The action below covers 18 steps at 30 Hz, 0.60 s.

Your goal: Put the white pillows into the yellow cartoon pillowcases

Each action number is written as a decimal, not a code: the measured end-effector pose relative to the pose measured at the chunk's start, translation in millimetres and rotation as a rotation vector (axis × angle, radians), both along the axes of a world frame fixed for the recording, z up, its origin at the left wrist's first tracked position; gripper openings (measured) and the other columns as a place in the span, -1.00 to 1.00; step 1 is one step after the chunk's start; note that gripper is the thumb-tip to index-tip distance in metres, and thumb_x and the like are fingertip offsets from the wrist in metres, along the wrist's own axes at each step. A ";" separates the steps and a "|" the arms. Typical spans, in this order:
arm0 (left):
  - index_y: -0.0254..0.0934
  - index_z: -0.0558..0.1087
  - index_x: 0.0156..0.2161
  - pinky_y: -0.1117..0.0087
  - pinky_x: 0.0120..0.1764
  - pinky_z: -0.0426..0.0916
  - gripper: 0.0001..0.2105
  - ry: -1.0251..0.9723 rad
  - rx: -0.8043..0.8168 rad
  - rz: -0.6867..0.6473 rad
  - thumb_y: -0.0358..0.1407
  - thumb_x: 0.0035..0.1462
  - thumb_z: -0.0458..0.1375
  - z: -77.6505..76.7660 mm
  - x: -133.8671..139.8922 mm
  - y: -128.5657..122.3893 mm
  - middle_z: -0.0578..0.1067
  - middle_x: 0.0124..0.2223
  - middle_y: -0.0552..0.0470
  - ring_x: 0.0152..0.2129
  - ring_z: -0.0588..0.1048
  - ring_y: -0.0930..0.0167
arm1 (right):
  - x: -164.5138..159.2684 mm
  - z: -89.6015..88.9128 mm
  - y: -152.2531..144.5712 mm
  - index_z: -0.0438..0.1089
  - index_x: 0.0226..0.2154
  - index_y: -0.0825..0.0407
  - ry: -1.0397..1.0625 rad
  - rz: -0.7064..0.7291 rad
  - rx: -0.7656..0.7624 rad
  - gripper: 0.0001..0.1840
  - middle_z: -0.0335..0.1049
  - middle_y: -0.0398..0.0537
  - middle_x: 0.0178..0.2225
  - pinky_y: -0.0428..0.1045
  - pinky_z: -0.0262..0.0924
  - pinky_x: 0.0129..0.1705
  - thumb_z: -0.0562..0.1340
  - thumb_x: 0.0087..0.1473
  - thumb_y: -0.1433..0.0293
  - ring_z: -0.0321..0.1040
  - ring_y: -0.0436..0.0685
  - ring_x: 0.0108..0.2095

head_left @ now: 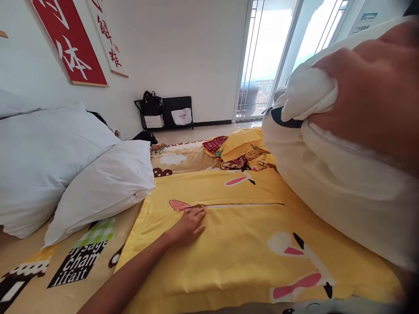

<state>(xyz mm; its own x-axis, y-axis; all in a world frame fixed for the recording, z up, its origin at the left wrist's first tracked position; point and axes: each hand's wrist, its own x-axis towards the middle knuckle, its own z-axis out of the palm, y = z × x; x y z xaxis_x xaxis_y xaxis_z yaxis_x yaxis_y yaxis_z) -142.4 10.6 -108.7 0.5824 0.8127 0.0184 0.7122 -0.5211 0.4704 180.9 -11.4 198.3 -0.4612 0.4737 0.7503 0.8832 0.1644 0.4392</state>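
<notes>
The left hand (188, 224) is lying palm down on a yellow pillowcase (238, 244), its thumb spreading away from the fingers, and its fingertips are touching the near-left end of a zip (244, 205), at nine o'clock along that line. The pillowcase is spreading across the bed from the centre towards six o'clock. At two o'clock, the right hand (373, 87) is closing around a bunched corner of a bulky white pillow (321, 174), which is hanging over the pillowcase's right side. Two white pillows (108, 183) are leaning together at nine o'clock, crumpled yellow cloth (244, 146) is lying at one o'clock, and a black bag (152, 104) is sitting on a rack (176, 104) at eleven o'clock
</notes>
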 end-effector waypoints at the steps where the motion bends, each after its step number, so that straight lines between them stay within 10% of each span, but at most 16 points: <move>1: -0.30 0.24 0.18 0.06 0.24 0.02 -0.57 0.001 0.014 0.001 -0.24 0.22 0.00 -4.4 0.7 -0.3 0.26 0.27 -0.19 0.23 0.17 0.20 | -14.4 -7.8 6.2 0.34 0.05 0.35 -0.079 -0.036 0.002 -0.17 0.41 0.28 -0.24 0.31 -0.05 -0.21 -0.32 0.17 0.13 0.21 0.45 -0.11; 6: -0.29 0.27 0.10 -0.04 0.08 0.11 -0.62 0.053 0.163 0.099 -0.24 0.18 0.03 -4.0 -0.5 0.5 0.36 0.09 -0.22 0.03 0.28 0.12 | -103.3 -112.0 46.8 0.37 -0.01 0.12 -0.382 0.073 -0.248 -0.58 0.44 0.15 -0.22 0.18 0.00 -0.06 0.14 0.03 0.51 0.27 0.25 -0.17; 10: -0.29 0.37 -0.11 0.15 -0.04 0.23 -0.75 0.052 0.158 0.034 -0.22 0.15 0.06 -1.8 -3.5 4.4 0.43 -0.12 -0.14 -0.15 0.36 0.21 | -149.1 -192.9 72.9 0.36 -0.08 0.11 -0.426 0.160 -0.469 -0.70 0.41 0.11 -0.25 0.11 0.01 -0.13 0.10 0.11 0.55 0.27 0.24 -0.20; 13: -0.26 0.39 -0.32 0.32 -0.18 0.27 -0.80 0.043 0.086 -0.050 -0.22 0.22 -0.02 -1.3 -5.0 8.3 0.47 -0.27 -0.05 -0.30 0.41 0.32 | -163.8 -215.1 87.0 0.34 -0.09 0.12 -0.438 0.156 -0.521 -0.73 0.40 0.11 -0.22 0.11 0.00 -0.12 0.07 0.17 0.53 0.26 0.25 -0.18; 18: -0.27 0.36 -0.27 0.41 -0.33 0.29 -0.75 0.058 -0.008 0.063 -0.41 0.23 -0.18 1.4 -3.2 19.8 0.50 -0.32 -0.03 -0.38 0.47 0.38 | -160.9 -203.8 97.1 0.32 -0.04 0.13 -0.408 0.132 -0.568 -0.68 0.40 0.14 -0.19 0.14 -0.03 -0.09 0.11 0.13 0.53 0.25 0.28 -0.14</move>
<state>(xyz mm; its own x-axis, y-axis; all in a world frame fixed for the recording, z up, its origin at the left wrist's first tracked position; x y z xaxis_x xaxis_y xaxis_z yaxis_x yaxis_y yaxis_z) -145.6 30.4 -107.3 0.5298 0.8479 -0.0204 0.7696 -0.4705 0.4316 20.0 85.8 -5.5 -0.7333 0.6611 0.1588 0.6233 0.5604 0.5454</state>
